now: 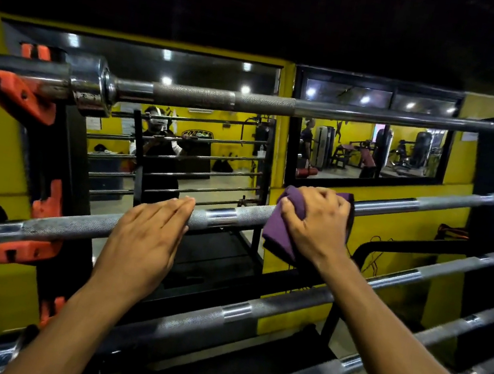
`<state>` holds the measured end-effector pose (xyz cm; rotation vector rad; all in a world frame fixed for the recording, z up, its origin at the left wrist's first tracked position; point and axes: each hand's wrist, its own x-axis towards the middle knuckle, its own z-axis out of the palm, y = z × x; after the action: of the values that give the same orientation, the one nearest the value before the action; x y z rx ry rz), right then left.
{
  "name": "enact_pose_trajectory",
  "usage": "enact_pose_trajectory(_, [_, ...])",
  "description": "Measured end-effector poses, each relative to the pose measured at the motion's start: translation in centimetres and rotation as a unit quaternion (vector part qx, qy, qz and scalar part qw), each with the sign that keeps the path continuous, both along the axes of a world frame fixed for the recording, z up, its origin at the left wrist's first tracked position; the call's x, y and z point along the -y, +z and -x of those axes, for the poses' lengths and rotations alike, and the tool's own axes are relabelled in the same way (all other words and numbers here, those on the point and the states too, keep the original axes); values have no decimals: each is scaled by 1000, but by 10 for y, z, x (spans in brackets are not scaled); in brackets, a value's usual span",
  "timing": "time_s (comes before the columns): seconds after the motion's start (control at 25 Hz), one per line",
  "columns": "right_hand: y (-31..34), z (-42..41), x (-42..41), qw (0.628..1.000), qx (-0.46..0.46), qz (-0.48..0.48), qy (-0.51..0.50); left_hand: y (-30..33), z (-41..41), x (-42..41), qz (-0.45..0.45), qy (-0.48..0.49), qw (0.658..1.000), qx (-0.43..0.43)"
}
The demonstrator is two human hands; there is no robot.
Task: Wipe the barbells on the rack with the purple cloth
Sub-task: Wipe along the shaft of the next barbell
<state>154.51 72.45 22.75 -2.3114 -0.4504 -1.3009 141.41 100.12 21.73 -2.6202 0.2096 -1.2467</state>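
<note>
From the head camera, the second barbell (221, 216) from the top of the rack (80, 167) runs across the middle. The right hand (314, 220) grips the purple cloth (280, 231), fingers curled over it and wrapping it round that bar. Just left of the cloth, the left hand (147, 235) lies flat on the same bar, fingers straight and together, holding nothing. Above this bar sits the top barbell (284, 107); more barbells lie below it. Behind it hangs a mirror (180, 150).

A yellow painted wall (396, 217) stands far behind, set with two black-framed mirrors (204, 160). The right mirror reflects black gym machines (412, 155); a dark ceiling (268, 6) spreads above.
</note>
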Motion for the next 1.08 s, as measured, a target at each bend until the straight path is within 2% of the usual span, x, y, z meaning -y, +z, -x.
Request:
enact_pose_trajectory(0.2, [-21,35,-36,988,57,57,134,8,10,-3,-21,-7,998,-63])
enact_pose_trajectory(0.28, [-24,43,-32,983,102,53,146,17,24,-20,-60,-12,994,-87])
enact_pose_trajectory(0.36, [-13,47,-24,980,126,27,153,28,44,-39,-66,6,995,-73])
enact_pose_trajectory(0.48, [18,53,-37,979,104,23,177,37,65,-41,-86,43,993,-65])
enact_pose_trajectory(0.56, [25,57,-64,978,59,107,167,39,70,-46,-111,73,989,-69])
enact_pose_trajectory(0.64, [18,56,-89,971,49,201,118,42,73,-62,-84,92,990,-65])
enact_pose_trajectory(0.72, [26,59,-105,970,22,226,87,42,79,-71,-50,104,991,-73])
enact_pose_trajectory(0.84, [53,51,-115,970,-78,222,62,37,84,-64,-33,117,988,-97])
enact_pose_trajectory(0.88, [54,50,-114,970,-72,221,66,38,85,-63,-28,120,986,-110])
enact_pose_trajectory(1.0, [19,56,-102,971,81,209,85,40,89,-69,-31,128,985,-110])
enact_pose_trajectory(1.04, [13,58,-100,971,88,205,85,39,89,-70,-38,133,985,-100])
enact_pose_trajectory(1.08, [19,56,-99,973,54,206,90,39,88,-68,-39,136,985,-95])
